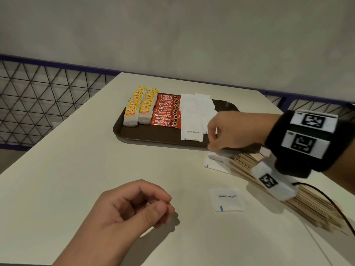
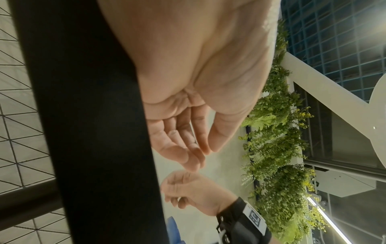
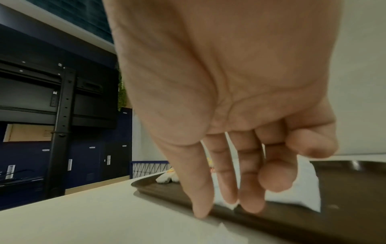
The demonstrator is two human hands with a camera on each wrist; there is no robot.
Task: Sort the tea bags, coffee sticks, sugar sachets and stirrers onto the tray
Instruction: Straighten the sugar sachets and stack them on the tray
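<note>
The right hand (image 1: 228, 131) hides the near right part of the brown tray (image 1: 134, 135). Its fingers (image 3: 250, 189) point down at the tray's near edge and look relaxed; whether they pinch a sachet I cannot tell.

The left hand (image 1: 134, 206) hovers over the near part of the table (image 1: 76, 169), fingers loosely curled, holding nothing.

On the tray, from left to right: tea bags (image 1: 138, 108), Nescafé coffee sticks (image 1: 167, 112), white sugar sachets (image 1: 194, 116).

Two sugar sachets (image 1: 227, 199) lie on the table beside the wooden stirrers (image 1: 307, 204), partly covered by the right wrist.
</note>
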